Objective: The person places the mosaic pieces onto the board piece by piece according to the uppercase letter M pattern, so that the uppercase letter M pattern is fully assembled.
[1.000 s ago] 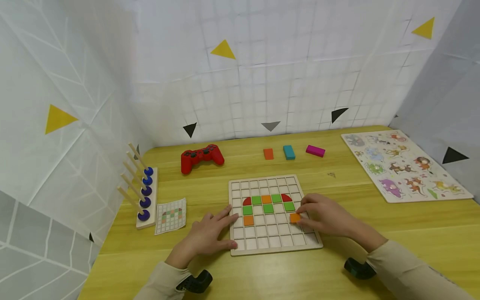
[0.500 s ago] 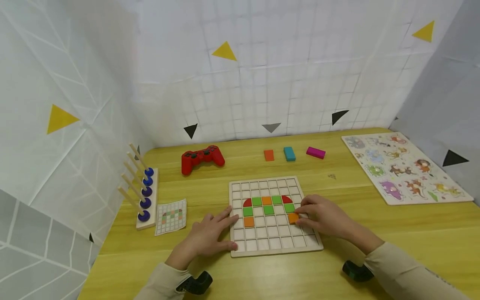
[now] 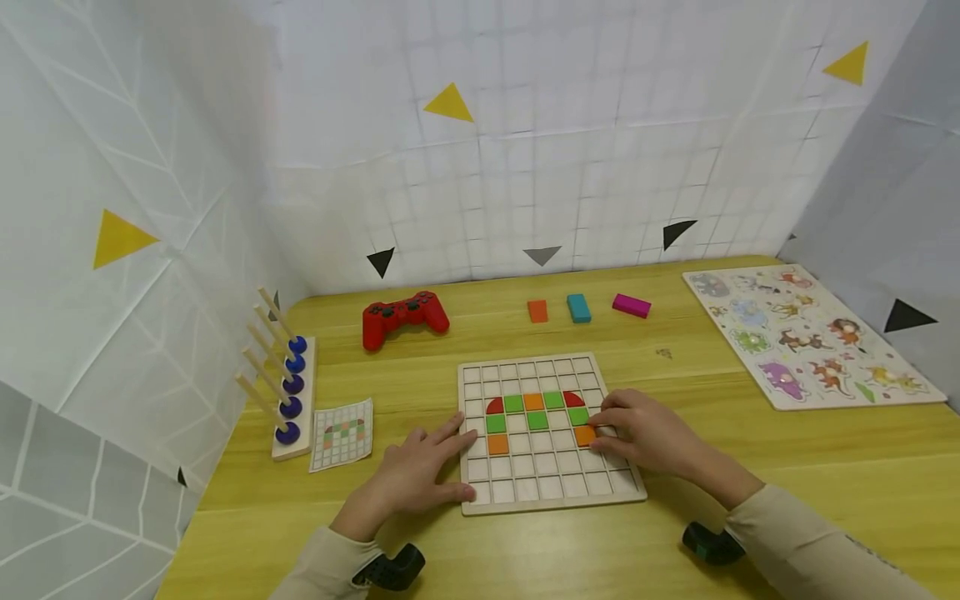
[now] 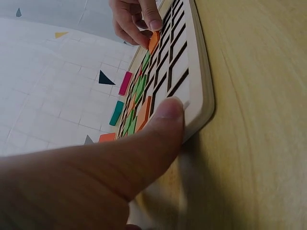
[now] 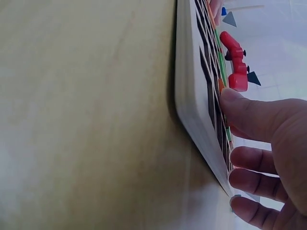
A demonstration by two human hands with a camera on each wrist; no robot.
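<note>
A wooden grid board (image 3: 551,492) lies on the table, with green, orange and red tiles set in an arch. My right hand (image 3: 651,433) pinches an orange square tile (image 3: 584,436) between thumb and forefinger, over the board's right side, just below a green tile (image 3: 578,415). In the left wrist view this orange tile (image 4: 153,42) looks slightly tilted at the fingertips. My left hand (image 3: 416,471) rests with spread, straight fingers on the board's left edge; its thumb (image 4: 165,115) touches the near corner. Another orange tile (image 3: 498,443) sits in the grid's left side.
A pattern card (image 3: 341,435) and a peg stand with blue beads (image 3: 300,417) are at left. Behind the board lie a red game controller (image 3: 405,315), an orange piece (image 3: 537,311), a teal block (image 3: 579,307) and a magenta block (image 3: 632,305). An animal puzzle (image 3: 806,333) lies right.
My right hand has shifted slightly left with the orange tile, which has moved up closer under the green tile and into line with it. My left hand has stayed in place.
</note>
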